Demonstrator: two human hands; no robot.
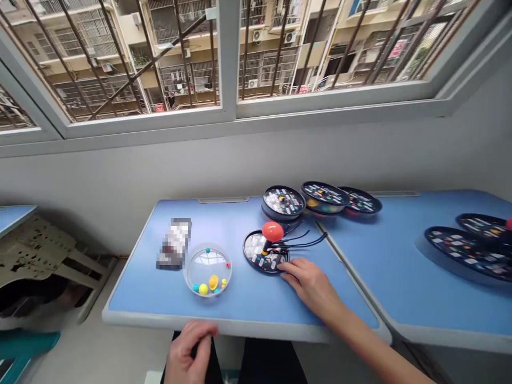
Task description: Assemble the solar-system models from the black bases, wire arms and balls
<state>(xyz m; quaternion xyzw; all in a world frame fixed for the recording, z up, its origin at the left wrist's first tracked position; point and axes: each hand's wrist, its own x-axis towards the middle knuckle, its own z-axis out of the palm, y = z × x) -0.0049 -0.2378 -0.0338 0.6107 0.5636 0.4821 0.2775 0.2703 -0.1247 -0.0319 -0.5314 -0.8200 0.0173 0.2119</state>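
Observation:
My right hand lies on the blue desk, its fingertips against the lower right rim of a round black disc kit. A red ball on a short stick stands over that disc, with thin black wires trailing to the right. Left of the disc sits a clear plastic dome holding small coloured balls. A pixelated, blurred item lies beyond the dome and cannot be identified. My left hand hangs curled below the desk's front edge, holding nothing visible.
Several more black discs line the far edge, and others lie on a second blue desk adjoining on the right. A barred window runs along the wall behind. A beige plastic stool stands at the left.

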